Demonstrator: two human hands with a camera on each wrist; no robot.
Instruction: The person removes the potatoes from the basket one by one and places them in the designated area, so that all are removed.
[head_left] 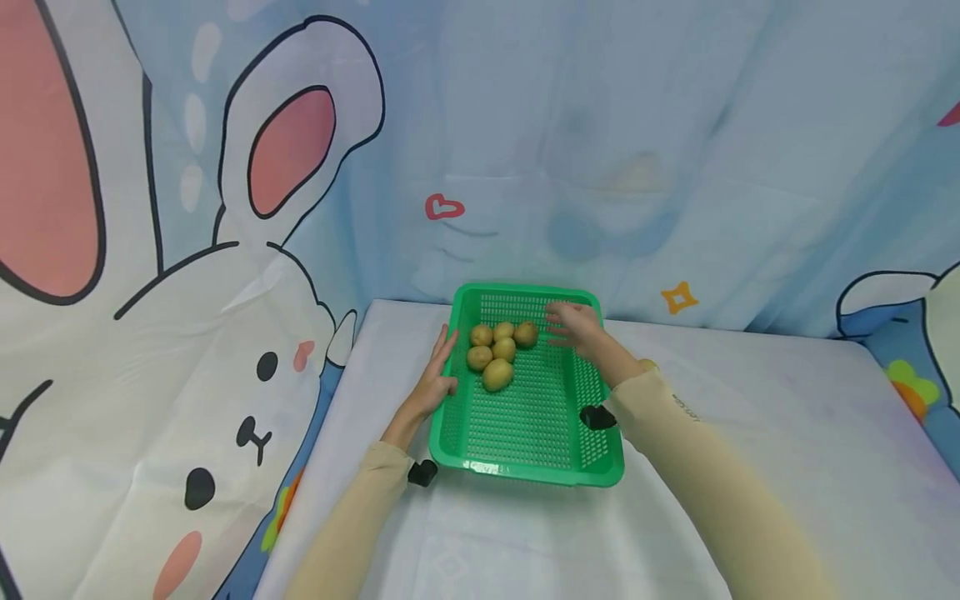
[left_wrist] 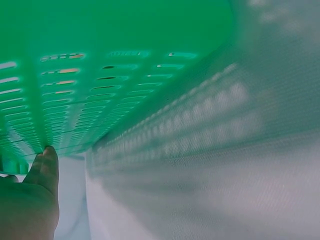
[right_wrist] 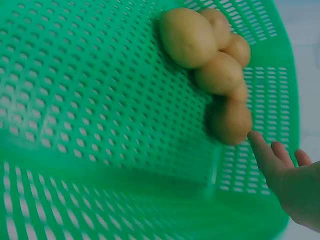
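Several potatoes [head_left: 498,375] lie grouped in the upper left part of a green plastic basket [head_left: 540,417]. My left hand [head_left: 431,388] rests along the basket's left outer wall, fingers straight and thumb near the rim. In the left wrist view, fingers [left_wrist: 46,172] reach the slotted side from outside. Over the basket's far right corner is my right hand [head_left: 576,325], its fingers extended and holding nothing. The right wrist view puts its fingertips close to the nearest potato [right_wrist: 234,124]; whether they touch, I cannot tell.
A yellowish round thing [head_left: 647,364], mostly hidden by the right forearm, lies to the right of the basket. The white-covered table [head_left: 750,400] extends to the right. A blue curtain [head_left: 600,167] hangs behind, and a cartoon rabbit print [head_left: 247,375] covers the left side.
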